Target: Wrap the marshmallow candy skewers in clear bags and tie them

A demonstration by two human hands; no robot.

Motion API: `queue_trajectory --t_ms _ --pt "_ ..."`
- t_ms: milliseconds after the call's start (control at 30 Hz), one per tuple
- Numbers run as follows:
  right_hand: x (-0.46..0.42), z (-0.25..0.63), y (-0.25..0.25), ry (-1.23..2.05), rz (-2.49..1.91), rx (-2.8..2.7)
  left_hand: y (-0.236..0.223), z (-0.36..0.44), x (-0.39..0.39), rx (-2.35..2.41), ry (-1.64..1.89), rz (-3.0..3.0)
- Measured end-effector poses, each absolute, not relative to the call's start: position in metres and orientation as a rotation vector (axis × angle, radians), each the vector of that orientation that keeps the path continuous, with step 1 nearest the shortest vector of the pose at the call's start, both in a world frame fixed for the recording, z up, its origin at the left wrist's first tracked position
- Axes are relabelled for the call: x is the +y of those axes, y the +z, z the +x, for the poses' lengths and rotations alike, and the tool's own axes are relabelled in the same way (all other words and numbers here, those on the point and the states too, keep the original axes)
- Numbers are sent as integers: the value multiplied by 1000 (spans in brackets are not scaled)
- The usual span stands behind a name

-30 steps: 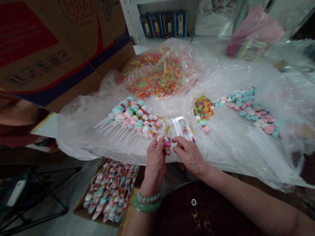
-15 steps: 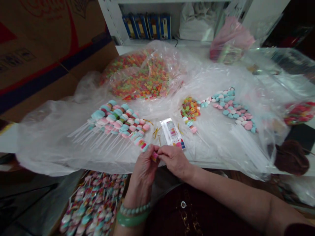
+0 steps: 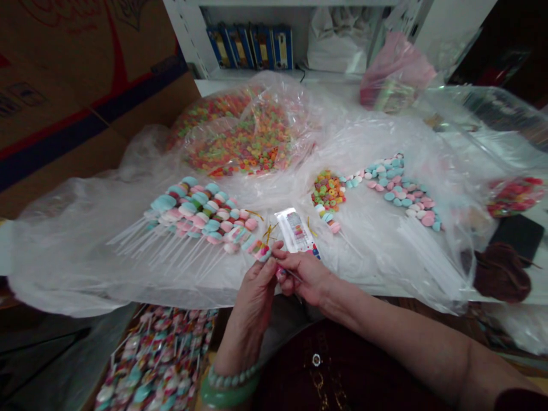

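My left hand (image 3: 252, 294) and my right hand (image 3: 305, 275) meet at the table's near edge, both pinched on one candy skewer (image 3: 282, 273) with a pink piece at its tip. A green bangle and a bead bracelet ring my left wrist. Just beyond the fingers lies a row of finished candy skewers (image 3: 201, 214) in pastel blue and pink. A small clear packet (image 3: 298, 233) with printed colours and some gold twist ties (image 3: 269, 231) lie right by my hands.
Clear plastic sheeting (image 3: 77, 251) covers the table. A bag of coloured ring candies (image 3: 244, 140) sits behind, a small ring pile (image 3: 327, 190) and loose pastel discs (image 3: 400, 182) to the right. A box of wrapped skewers (image 3: 158, 357) stands below left. Cardboard carton (image 3: 64, 97) at left.
Both hands stayed together on the skewer and shifted slightly; the right hand now grips its stick lower. The camera view swung to the right over the last second.
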State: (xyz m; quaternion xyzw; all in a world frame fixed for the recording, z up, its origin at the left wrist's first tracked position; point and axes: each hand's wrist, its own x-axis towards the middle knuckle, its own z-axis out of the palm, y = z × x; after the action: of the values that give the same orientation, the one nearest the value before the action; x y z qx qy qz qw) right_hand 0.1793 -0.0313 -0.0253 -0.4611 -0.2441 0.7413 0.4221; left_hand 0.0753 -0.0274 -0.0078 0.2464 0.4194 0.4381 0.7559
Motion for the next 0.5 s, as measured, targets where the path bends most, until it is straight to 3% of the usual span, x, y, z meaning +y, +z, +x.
queue_trajectory --t_ms 100,267,400,500 --pt "-34 182 -23 1743 -1199 -667 -8 77 -25 951 991 587" --pt "-38 187 -5 1063 -1380 -1145 -4 75 -26 1018 984 694" --pt "-28 184 -3 1358 -1277 -869 -6 78 -35 949 670 728" --pt "-17 181 -13 1296 -1288 -652 -12 84 -40 1143 772 810"
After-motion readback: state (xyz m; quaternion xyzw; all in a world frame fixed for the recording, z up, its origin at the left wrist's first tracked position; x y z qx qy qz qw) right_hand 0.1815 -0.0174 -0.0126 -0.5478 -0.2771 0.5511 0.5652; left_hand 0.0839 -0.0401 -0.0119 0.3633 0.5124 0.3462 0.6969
